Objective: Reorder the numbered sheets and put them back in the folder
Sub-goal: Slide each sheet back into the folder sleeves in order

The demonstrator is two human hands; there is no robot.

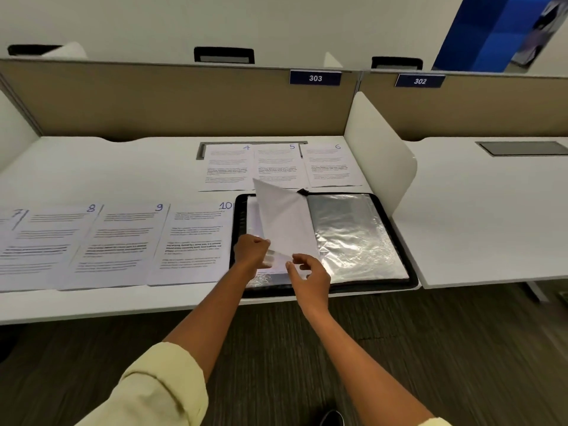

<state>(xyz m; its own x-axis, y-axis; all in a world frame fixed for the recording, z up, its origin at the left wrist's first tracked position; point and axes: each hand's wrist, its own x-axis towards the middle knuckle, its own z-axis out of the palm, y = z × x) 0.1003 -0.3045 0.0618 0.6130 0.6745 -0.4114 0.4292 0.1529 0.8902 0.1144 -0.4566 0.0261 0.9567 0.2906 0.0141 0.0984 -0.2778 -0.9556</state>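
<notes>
While the black folder (396, 241) lies open at the near right corner of the white desk (123, 161), its clear sleeves shining, I see my left hand (251, 252) pinching the lower left edge of a white sheet (284, 219) that stands tilted up over the folder's left page, its blank back toward me. My right hand (307, 276) sits just beside it with thumb and forefinger curled near the sheet's bottom corner, though I cannot tell whether they actually grip it. Sheets 4 (227, 167), 5 (278, 164) and 6 (330, 166) lie in a row behind the folder, and sheets 7 (9, 238), 8 (55, 241), 9 (123, 241) and 10 (193, 241) overlap in a row to its left.
</notes>
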